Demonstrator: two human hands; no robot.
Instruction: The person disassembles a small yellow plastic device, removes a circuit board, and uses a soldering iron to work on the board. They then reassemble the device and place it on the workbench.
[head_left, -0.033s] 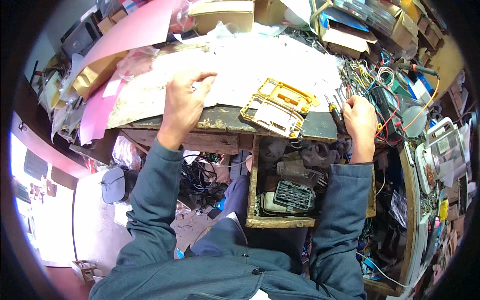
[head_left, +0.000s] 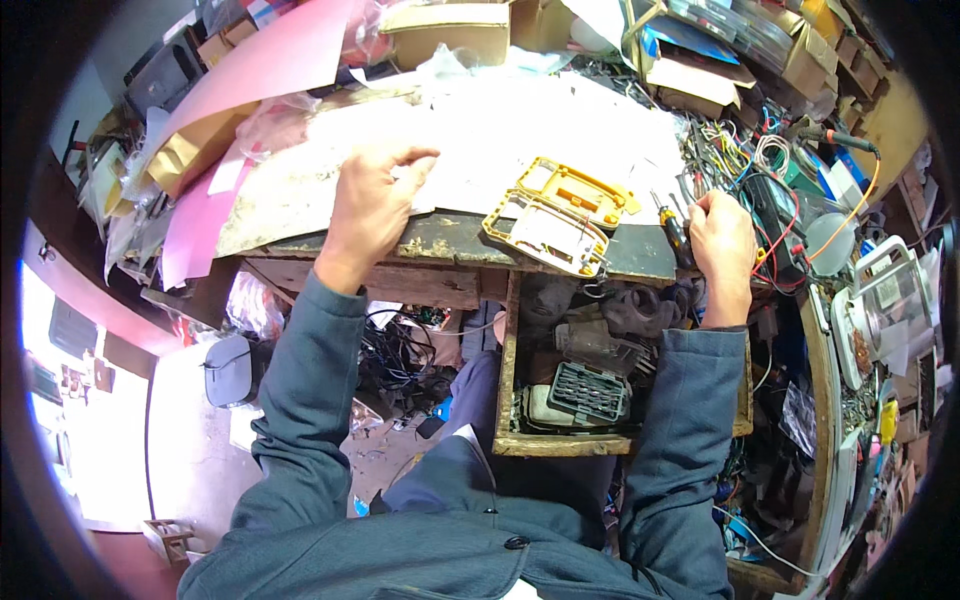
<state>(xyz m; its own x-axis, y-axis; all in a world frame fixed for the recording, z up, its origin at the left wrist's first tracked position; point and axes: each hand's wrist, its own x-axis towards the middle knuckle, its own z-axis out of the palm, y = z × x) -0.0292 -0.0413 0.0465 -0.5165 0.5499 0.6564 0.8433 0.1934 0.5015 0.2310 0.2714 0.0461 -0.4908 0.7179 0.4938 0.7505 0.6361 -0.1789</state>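
My left hand (head_left: pixel 375 200) is raised over the pale sheet on the bench, fingers curled toward the thumb; whatever they may hold is too small to make out. My right hand (head_left: pixel 722 240) is closed at the bench's right, beside a yellow-and-black screwdriver (head_left: pixel 673 233) and a cluster of tools (head_left: pixel 690 185); what is in its fingers is hidden. Between my hands, near the front edge, lies an open yellow-and-white plastic case (head_left: pixel 575 190) with small parts inside.
Pink sheets (head_left: pixel 250 60) and cardboard boxes (head_left: pixel 445 30) crowd the back and left. Tangled wires (head_left: pixel 770 150) lie at the right. An open wooden drawer (head_left: pixel 565 443) below the bench holds a green bit case (head_left: pixel 585 392) and metal pieces. Cables (head_left: pixel 395 355) hang under the bench.
My left hand has shifted very slightly up and to the right. My right hand is nearly where it was.
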